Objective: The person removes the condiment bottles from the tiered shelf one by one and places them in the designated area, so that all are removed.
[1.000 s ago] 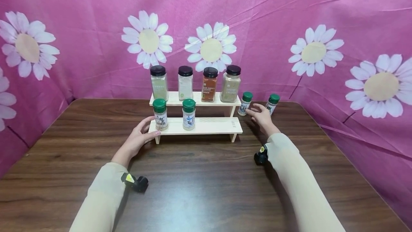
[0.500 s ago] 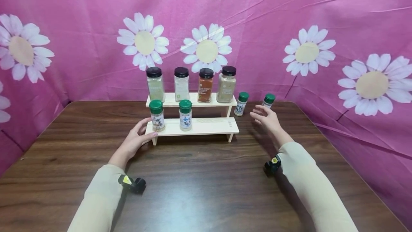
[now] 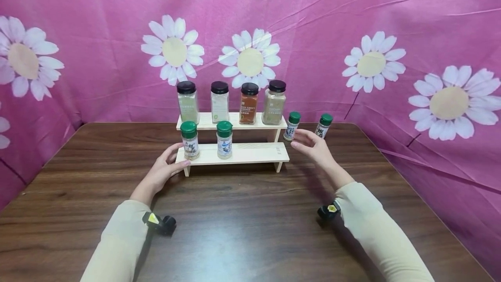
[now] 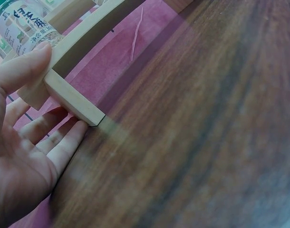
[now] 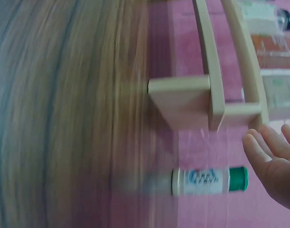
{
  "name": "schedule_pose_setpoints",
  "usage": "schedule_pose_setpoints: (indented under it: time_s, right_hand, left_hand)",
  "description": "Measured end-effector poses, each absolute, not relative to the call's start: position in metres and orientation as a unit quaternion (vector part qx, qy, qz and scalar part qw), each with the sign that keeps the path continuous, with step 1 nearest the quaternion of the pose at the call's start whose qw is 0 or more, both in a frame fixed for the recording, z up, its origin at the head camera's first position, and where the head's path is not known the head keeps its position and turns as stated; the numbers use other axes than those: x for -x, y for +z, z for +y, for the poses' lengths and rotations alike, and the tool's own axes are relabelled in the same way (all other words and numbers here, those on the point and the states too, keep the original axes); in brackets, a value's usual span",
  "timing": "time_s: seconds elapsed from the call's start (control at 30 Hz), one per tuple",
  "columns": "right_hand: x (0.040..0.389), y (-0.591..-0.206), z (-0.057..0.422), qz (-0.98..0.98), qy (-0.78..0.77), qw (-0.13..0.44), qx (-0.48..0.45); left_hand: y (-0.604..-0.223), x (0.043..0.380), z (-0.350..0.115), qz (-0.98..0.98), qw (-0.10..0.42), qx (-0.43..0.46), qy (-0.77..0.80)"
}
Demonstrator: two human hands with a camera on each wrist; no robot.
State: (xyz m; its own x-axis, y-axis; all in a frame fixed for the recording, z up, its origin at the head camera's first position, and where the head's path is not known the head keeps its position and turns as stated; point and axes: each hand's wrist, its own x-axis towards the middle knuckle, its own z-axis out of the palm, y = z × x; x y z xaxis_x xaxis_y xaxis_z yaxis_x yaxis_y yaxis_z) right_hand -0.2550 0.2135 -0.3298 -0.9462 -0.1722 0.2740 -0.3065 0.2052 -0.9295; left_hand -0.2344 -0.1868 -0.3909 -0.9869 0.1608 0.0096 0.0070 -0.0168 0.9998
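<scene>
My left hand holds the left end of a two-tier wooden rack. In the left wrist view its thumb lies on the lower shelf's edge, with the other fingers at the leg. Two green-capped spice shakers, a left one and a right one, stand on that lower shelf. My right hand, fingers parted and holding nothing, is beside a third green-capped shaker standing on the table right of the rack. That shaker stands apart from the fingers in the right wrist view.
On the upper shelf stand black-capped jars: a pale green one, a white one, a red one and a beige one. Another green-capped shaker stands farther right. A pink flowered cloth hangs behind the table.
My right hand first drew right, away from the nearer table shaker and in front of the farther one, then came back left beside the nearer. My left hand keeps its place on the rack.
</scene>
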Motion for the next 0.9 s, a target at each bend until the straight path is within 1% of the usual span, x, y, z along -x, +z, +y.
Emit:
schedule_pose_setpoints:
  time_s: [0.23, 0.37, 0.4, 0.47, 0.6, 0.9]
  right_hand:
    - [0.257, -0.333, 0.189, -0.745, 0.632, 0.028, -0.213]
    - [0.288, -0.37, 0.185, -0.711, 0.654, 0.011, -0.259]
    - [0.289, -0.371, 0.18, -0.706, 0.66, 0.001, -0.258]
    - [0.286, -0.37, 0.17, -0.699, 0.668, -0.012, -0.256]
    - [0.256, -0.339, 0.139, -0.714, 0.665, -0.038, -0.215]
    - [0.257, -0.345, 0.099, -0.714, 0.666, -0.051, -0.21]
  left_hand:
    - [-0.39, 0.234, -0.185, 0.694, 0.049, -0.072, 0.715]
    - [-0.391, 0.234, -0.186, 0.693, 0.046, -0.072, 0.715]
    - [-0.391, 0.234, -0.186, 0.693, 0.046, -0.071, 0.716]
    - [-0.391, 0.234, -0.186, 0.692, 0.045, -0.072, 0.717]
    - [-0.392, 0.234, -0.186, 0.69, 0.044, -0.073, 0.719]
    - [-0.394, 0.235, -0.186, 0.689, 0.047, -0.069, 0.72]
